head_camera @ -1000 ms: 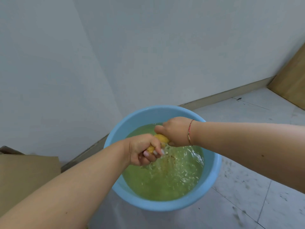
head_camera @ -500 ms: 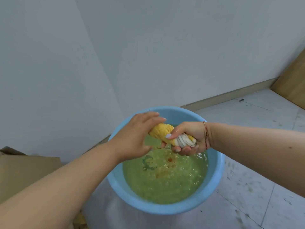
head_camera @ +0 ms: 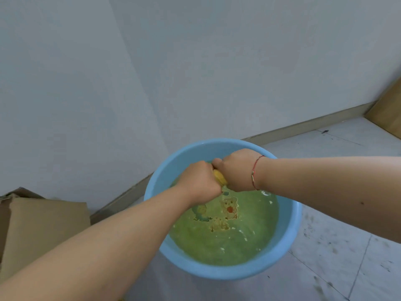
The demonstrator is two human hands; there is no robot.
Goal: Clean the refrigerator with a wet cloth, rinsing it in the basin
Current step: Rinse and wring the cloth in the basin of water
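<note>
A light blue basin (head_camera: 288,255) stands on the floor, filled with greenish water that shows a cartoon print at its bottom. Over its far half, both my hands grip a twisted yellow cloth (head_camera: 219,178); only a small yellow part shows between the fists. My left hand (head_camera: 198,181) is closed on the near end, knuckles up. My right hand (head_camera: 236,170), with a red string bracelet at the wrist, is closed on the far end. The two fists touch. The refrigerator is not in view.
White walls meet in a corner right behind the basin, with a baseboard (head_camera: 303,127) along the floor. A cardboard box (head_camera: 41,224) sits at the left. A wooden panel (head_camera: 388,109) stands at the far right. The tiled floor (head_camera: 338,246) is scuffed.
Half a second ago my left hand was loose on the cloth and my right palm faced up; now both fists are clenched on it, knuckles up. The splashing has calmed.
</note>
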